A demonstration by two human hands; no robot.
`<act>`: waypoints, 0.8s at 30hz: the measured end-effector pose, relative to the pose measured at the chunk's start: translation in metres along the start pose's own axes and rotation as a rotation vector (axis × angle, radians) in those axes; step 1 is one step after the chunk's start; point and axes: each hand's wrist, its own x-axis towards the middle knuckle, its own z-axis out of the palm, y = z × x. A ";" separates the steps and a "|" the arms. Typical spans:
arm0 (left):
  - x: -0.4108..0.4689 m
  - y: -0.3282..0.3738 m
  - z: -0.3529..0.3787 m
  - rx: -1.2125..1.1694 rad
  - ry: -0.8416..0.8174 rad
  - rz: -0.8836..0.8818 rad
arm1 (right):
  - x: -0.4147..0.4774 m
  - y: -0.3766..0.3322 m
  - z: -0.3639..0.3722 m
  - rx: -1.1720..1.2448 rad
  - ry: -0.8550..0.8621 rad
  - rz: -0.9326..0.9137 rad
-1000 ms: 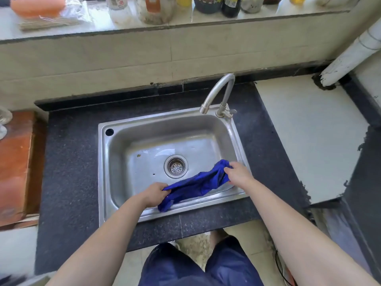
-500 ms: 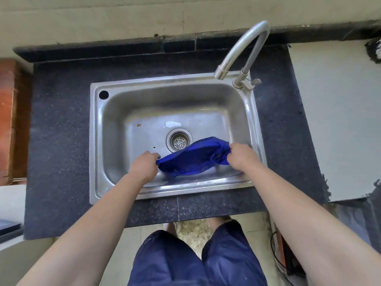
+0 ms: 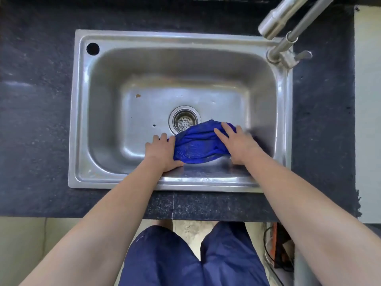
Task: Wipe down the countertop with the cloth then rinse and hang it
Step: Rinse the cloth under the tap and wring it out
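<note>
The blue cloth (image 3: 198,145) lies bunched up in the bottom of the sink (image 3: 78,120), near the front wall and just beside the drain (image 3: 185,120). The right hand (image 3: 239,145) presses flat on its right end, fingers straight and spread. The left hand (image 3: 160,153) is at its left end and seems to grip it with curled fingers. The tap (image 3: 280,19) stands at the sink's back right corner. A dark speckled surface (image 3: 37,120) goes all around the sink.
</note>
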 end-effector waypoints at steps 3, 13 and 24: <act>0.010 -0.002 0.000 -0.012 -0.033 -0.010 | 0.004 0.007 0.001 0.072 0.111 0.026; 0.003 -0.011 -0.005 -0.565 -0.233 -0.077 | -0.014 0.020 -0.027 1.053 -0.001 0.361; -0.028 0.012 -0.029 -1.734 -0.448 -0.224 | -0.034 -0.038 -0.056 1.933 -0.028 0.217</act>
